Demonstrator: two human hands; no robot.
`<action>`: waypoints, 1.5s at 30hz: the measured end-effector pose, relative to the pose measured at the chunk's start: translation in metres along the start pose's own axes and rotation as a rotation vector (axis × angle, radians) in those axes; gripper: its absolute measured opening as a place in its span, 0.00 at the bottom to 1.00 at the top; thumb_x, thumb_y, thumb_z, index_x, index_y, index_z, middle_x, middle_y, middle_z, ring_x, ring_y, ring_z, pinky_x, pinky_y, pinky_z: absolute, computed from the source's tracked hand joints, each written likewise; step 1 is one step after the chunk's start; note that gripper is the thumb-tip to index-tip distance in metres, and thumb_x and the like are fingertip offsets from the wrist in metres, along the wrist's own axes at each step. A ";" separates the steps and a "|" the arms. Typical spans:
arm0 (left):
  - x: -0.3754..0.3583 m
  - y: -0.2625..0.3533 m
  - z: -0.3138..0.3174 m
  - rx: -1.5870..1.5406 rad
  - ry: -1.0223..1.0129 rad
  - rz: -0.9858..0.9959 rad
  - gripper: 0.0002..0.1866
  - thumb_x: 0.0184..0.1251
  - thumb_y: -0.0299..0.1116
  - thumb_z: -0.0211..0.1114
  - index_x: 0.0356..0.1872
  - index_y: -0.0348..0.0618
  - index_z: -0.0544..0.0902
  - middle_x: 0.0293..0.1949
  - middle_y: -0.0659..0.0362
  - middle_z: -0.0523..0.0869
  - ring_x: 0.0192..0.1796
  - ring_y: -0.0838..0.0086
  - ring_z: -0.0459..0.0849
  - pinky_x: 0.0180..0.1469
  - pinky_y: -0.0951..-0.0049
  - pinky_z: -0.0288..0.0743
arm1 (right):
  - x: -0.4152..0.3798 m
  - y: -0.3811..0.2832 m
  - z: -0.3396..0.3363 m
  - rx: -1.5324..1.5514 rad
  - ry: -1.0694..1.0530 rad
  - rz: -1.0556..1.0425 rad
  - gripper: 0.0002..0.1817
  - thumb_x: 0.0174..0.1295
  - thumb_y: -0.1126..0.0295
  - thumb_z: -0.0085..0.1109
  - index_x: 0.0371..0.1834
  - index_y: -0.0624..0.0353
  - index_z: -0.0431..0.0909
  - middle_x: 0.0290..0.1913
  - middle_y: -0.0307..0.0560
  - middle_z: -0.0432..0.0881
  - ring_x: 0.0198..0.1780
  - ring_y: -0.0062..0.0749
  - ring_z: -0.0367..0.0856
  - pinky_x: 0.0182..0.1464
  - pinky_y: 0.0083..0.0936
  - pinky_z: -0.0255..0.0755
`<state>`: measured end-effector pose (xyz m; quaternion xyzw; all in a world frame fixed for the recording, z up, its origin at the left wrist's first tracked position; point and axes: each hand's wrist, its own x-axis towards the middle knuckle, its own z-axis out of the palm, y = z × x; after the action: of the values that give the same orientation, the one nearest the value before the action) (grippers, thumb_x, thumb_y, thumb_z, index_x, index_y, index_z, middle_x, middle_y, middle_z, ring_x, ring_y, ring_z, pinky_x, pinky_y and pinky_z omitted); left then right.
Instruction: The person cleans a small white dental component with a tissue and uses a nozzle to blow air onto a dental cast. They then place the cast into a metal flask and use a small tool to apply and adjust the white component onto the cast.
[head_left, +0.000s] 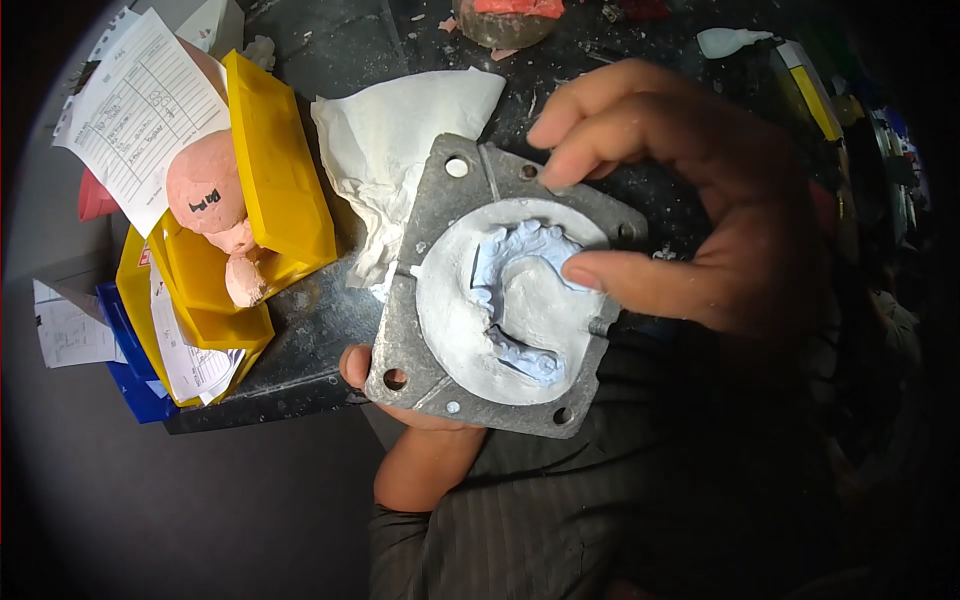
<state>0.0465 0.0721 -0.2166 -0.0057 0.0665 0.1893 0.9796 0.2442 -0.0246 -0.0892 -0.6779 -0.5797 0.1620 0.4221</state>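
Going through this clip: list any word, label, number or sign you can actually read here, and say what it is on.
Pink cast: dark marks, possibly "BR", too blurred to be sure.
Form sheet above the yellow trays: ruled lines with handwriting, too small to read.
Papers in the lower tray: print, unreadable.
Metal flask held by the left hand, right hand on it: no text.

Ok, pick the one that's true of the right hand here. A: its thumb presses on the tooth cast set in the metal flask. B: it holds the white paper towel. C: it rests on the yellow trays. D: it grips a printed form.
A: the right hand has its thumb tip on the bluish tooth cast in the plaster-filled metal flask, which the left hand supports from below.
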 end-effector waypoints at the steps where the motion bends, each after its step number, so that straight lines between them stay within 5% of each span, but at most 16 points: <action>1: 0.001 -0.001 0.007 -0.087 -0.092 -0.006 0.68 0.46 0.73 0.68 0.82 0.37 0.53 0.80 0.37 0.58 0.79 0.44 0.61 0.80 0.41 0.55 | -0.005 -0.003 -0.005 0.005 0.058 0.062 0.19 0.44 0.80 0.75 0.43 0.64 0.83 0.55 0.50 0.84 0.52 0.30 0.84 0.56 0.27 0.77; 2: 0.003 -0.003 0.015 -0.180 -0.188 -0.021 0.68 0.48 0.74 0.67 0.82 0.37 0.52 0.81 0.37 0.55 0.81 0.42 0.58 0.80 0.37 0.52 | -0.014 0.004 -0.015 0.069 0.147 0.069 0.17 0.52 0.77 0.74 0.46 0.65 0.84 0.57 0.50 0.83 0.51 0.27 0.84 0.56 0.26 0.77; 3: 0.000 0.000 0.023 0.064 0.035 -0.003 0.67 0.49 0.77 0.64 0.83 0.43 0.52 0.82 0.40 0.53 0.82 0.40 0.53 0.77 0.23 0.43 | -0.023 0.011 -0.027 0.034 0.161 0.070 0.17 0.52 0.77 0.74 0.46 0.65 0.84 0.57 0.50 0.83 0.51 0.27 0.84 0.56 0.26 0.77; 4: 0.001 0.001 0.024 0.046 0.004 -0.032 0.67 0.49 0.77 0.64 0.83 0.43 0.52 0.82 0.40 0.53 0.82 0.40 0.53 0.77 0.23 0.43 | -0.031 0.017 -0.041 0.056 0.379 0.175 0.16 0.56 0.75 0.73 0.47 0.64 0.84 0.56 0.49 0.84 0.50 0.26 0.84 0.55 0.25 0.77; 6: 0.006 0.005 0.024 -0.017 -0.219 -0.012 0.60 0.51 0.79 0.62 0.83 0.58 0.57 0.84 0.51 0.54 0.82 0.38 0.51 0.68 0.06 0.34 | -0.048 0.031 -0.068 0.036 0.615 0.271 0.14 0.60 0.73 0.72 0.48 0.64 0.84 0.54 0.48 0.85 0.49 0.25 0.84 0.54 0.24 0.76; 9: 0.020 0.028 0.024 0.257 -0.433 -0.040 0.51 0.61 0.72 0.64 0.82 0.63 0.59 0.85 0.58 0.49 0.84 0.40 0.40 0.64 0.03 0.30 | -0.065 0.058 -0.096 -0.188 0.906 0.358 0.16 0.64 0.70 0.72 0.52 0.64 0.84 0.51 0.47 0.87 0.47 0.24 0.84 0.51 0.22 0.77; 11: 0.025 0.039 0.025 0.280 -0.500 -0.042 0.49 0.64 0.68 0.64 0.82 0.61 0.59 0.85 0.59 0.50 0.84 0.43 0.40 0.65 0.04 0.28 | -0.070 0.075 -0.104 -0.307 0.935 0.497 0.22 0.61 0.67 0.76 0.55 0.65 0.83 0.48 0.47 0.88 0.46 0.25 0.84 0.48 0.22 0.78; 14: 0.022 0.038 0.025 0.256 -0.415 -0.009 0.48 0.65 0.67 0.64 0.82 0.61 0.59 0.85 0.58 0.50 0.84 0.44 0.40 0.65 0.04 0.27 | -0.060 0.107 -0.108 -0.522 0.858 0.414 0.26 0.60 0.64 0.77 0.57 0.66 0.82 0.48 0.47 0.88 0.45 0.24 0.84 0.47 0.23 0.78; 21: 0.004 0.036 0.020 0.215 -0.304 0.059 0.48 0.66 0.66 0.64 0.83 0.60 0.59 0.85 0.58 0.51 0.85 0.45 0.41 0.65 0.04 0.27 | -0.028 0.152 -0.119 -0.652 0.702 0.572 0.25 0.58 0.64 0.79 0.54 0.66 0.82 0.43 0.44 0.88 0.42 0.21 0.83 0.44 0.22 0.78; 27: -0.007 0.048 0.016 0.292 -0.307 0.080 0.47 0.67 0.65 0.64 0.83 0.58 0.59 0.85 0.59 0.53 0.85 0.48 0.43 0.66 0.05 0.27 | -0.039 0.117 -0.112 -0.398 0.729 0.392 0.18 0.59 0.73 0.76 0.51 0.65 0.84 0.38 0.39 0.86 0.40 0.17 0.82 0.46 0.18 0.76; 31: -0.006 0.052 0.011 0.335 -0.397 0.043 0.47 0.69 0.65 0.61 0.83 0.57 0.58 0.85 0.57 0.51 0.86 0.49 0.39 0.67 0.08 0.23 | -0.095 0.096 -0.129 -0.133 0.938 0.278 0.16 0.63 0.75 0.71 0.54 0.62 0.83 0.41 0.42 0.86 0.45 0.25 0.85 0.50 0.21 0.77; 33: -0.006 0.052 0.012 0.320 -0.434 0.013 0.47 0.70 0.65 0.60 0.83 0.55 0.57 0.85 0.57 0.49 0.86 0.48 0.37 0.68 0.10 0.18 | -0.143 0.098 -0.149 -0.080 1.000 0.413 0.17 0.65 0.77 0.65 0.57 0.61 0.81 0.48 0.45 0.85 0.52 0.31 0.86 0.55 0.25 0.78; 36: -0.016 0.054 -0.008 0.406 -0.347 0.189 0.49 0.69 0.69 0.59 0.83 0.55 0.57 0.85 0.57 0.50 0.86 0.48 0.40 0.73 0.15 0.26 | -0.199 0.102 -0.169 -0.016 1.188 0.442 0.18 0.67 0.77 0.61 0.60 0.61 0.77 0.53 0.46 0.81 0.57 0.36 0.85 0.60 0.33 0.78; 41: -0.005 0.039 0.020 0.069 -0.494 -0.037 0.55 0.63 0.79 0.56 0.83 0.55 0.56 0.85 0.57 0.53 0.84 0.48 0.48 0.80 0.30 0.45 | -0.261 0.119 -0.191 0.162 1.363 0.335 0.22 0.63 0.79 0.53 0.62 0.64 0.74 0.44 0.42 0.77 0.49 0.30 0.78 0.49 0.31 0.78; 45: -0.006 0.050 0.011 0.306 -0.418 0.010 0.49 0.69 0.66 0.62 0.84 0.54 0.56 0.85 0.54 0.52 0.85 0.43 0.42 0.78 0.22 0.28 | -0.278 0.144 -0.191 0.238 1.310 0.265 0.22 0.63 0.79 0.50 0.62 0.65 0.72 0.46 0.47 0.78 0.37 0.31 0.76 0.44 0.30 0.74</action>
<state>0.0240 0.1163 -0.2043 0.1820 -0.1096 0.1788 0.9607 0.3966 -0.3503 -0.1610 -0.6501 -0.0946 -0.1692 0.7347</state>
